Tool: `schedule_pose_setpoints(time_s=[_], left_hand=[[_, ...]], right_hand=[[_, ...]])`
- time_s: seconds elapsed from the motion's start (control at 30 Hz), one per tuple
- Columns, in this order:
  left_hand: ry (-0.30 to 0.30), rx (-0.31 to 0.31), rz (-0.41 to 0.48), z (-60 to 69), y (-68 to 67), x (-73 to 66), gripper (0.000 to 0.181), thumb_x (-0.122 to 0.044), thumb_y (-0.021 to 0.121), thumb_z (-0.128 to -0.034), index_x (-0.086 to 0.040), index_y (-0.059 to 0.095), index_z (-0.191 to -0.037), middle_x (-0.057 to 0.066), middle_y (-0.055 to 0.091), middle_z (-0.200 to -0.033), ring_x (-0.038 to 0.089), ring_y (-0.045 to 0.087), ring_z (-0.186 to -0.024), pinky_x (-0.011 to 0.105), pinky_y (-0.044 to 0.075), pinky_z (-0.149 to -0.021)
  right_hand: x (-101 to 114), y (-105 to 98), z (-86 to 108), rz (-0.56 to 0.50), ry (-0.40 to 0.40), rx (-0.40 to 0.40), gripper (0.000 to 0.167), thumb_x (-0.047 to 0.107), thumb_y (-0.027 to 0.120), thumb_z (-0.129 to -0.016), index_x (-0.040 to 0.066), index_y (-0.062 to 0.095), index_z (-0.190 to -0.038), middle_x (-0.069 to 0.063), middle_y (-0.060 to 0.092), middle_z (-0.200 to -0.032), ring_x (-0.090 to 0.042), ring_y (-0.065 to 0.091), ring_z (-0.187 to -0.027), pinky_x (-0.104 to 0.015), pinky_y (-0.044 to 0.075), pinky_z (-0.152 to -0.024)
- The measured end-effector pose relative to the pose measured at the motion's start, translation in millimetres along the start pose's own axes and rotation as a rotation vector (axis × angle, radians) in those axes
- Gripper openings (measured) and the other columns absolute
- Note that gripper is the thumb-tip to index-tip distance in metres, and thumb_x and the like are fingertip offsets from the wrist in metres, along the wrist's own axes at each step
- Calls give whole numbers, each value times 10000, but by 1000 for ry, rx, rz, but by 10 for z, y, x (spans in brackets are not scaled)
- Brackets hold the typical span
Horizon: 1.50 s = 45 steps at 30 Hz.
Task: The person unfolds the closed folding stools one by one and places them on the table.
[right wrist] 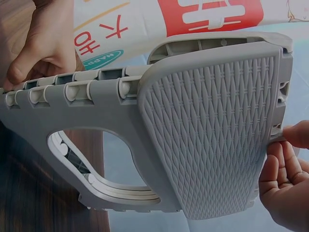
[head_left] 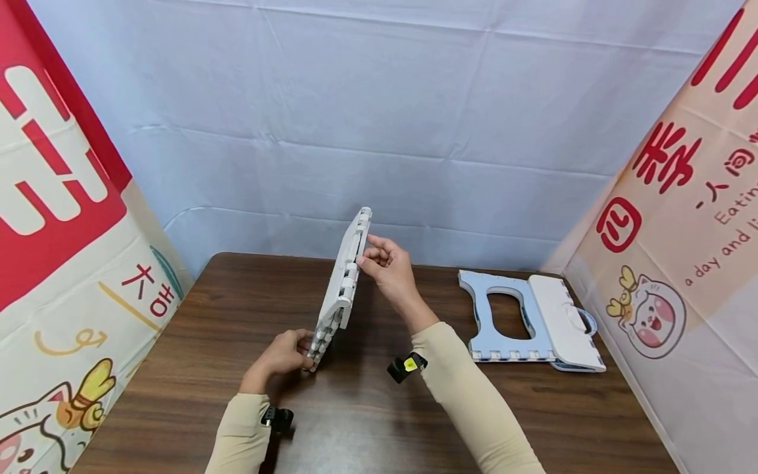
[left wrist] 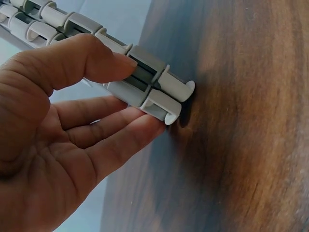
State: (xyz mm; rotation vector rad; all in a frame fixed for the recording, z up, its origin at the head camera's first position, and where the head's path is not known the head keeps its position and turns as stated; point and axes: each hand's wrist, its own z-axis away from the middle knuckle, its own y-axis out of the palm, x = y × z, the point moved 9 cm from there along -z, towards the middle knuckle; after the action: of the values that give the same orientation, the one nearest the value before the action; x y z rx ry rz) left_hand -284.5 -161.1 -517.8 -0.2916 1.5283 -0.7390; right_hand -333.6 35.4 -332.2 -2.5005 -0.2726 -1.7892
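A folded step stool (head_left: 343, 270), grey-white with a woven-pattern panel (right wrist: 212, 130), stands tilted on edge above the middle of the table. My left hand (head_left: 284, 354) grips its lower end; in the left wrist view the thumb presses the hinged edge (left wrist: 130, 72) and the fingers support it from the other side. That end is at the tabletop. With thumb and fingertips, my right hand (head_left: 391, 270) pinches the stool's upper edge, as the right wrist view also shows. An oval opening pierces the stool's leg section. Part of the left palm is cut off by the left wrist frame.
A second folded stool (head_left: 539, 322), light blue and white with a carry handle, lies flat at the right of the dark wooden table (head_left: 195, 355). A pale cloth (head_left: 379, 131) hangs behind the table. Printed banners (head_left: 699, 263) border both sides.
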Motion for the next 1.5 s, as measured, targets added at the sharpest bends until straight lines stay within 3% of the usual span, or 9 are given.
schedule_pose_setpoints(time_s=[0.4,0.67,1.03,1.3,1.5], left_hand=[[-10,-4,12,0,45,28,526,5,727,-592,63,606,-1101,19,611,-817,162,572,-758,292,471,-670],[31,18,27,-17,94,-39,508,14,708,-602,105,586,-1087,29,610,-813,149,564,-731,289,471,-674],[75,33,-6,-53,156,-75,411,19,673,-603,63,612,-1007,11,591,-764,121,548,-690,269,463,-647],[81,60,-6,-57,217,-146,328,3,641,-614,12,620,-941,4,587,-738,113,546,-671,265,458,-629],[102,45,-51,-84,234,-186,245,-1,638,-615,-39,603,-855,-6,570,-703,123,530,-644,265,447,-607]], right_hand=[[41,92,-32,1,-9,25,448,-81,629,-828,-88,504,-1259,-161,608,-870,-109,544,-718,-209,449,-637],[61,130,-73,47,-24,35,445,-75,638,-824,-85,516,-1253,-156,615,-871,-128,547,-725,-215,437,-640],[108,209,-98,44,-25,70,469,-91,622,-829,-92,488,-1278,-151,614,-866,-116,533,-706,-216,421,-620],[399,302,-13,142,-71,79,405,-99,616,-828,-140,504,-1215,-261,612,-907,-146,529,-712,-207,427,-635],[355,308,-8,171,-97,50,300,-67,626,-833,-131,568,-1120,-256,632,-890,-156,531,-698,-209,410,-620]])
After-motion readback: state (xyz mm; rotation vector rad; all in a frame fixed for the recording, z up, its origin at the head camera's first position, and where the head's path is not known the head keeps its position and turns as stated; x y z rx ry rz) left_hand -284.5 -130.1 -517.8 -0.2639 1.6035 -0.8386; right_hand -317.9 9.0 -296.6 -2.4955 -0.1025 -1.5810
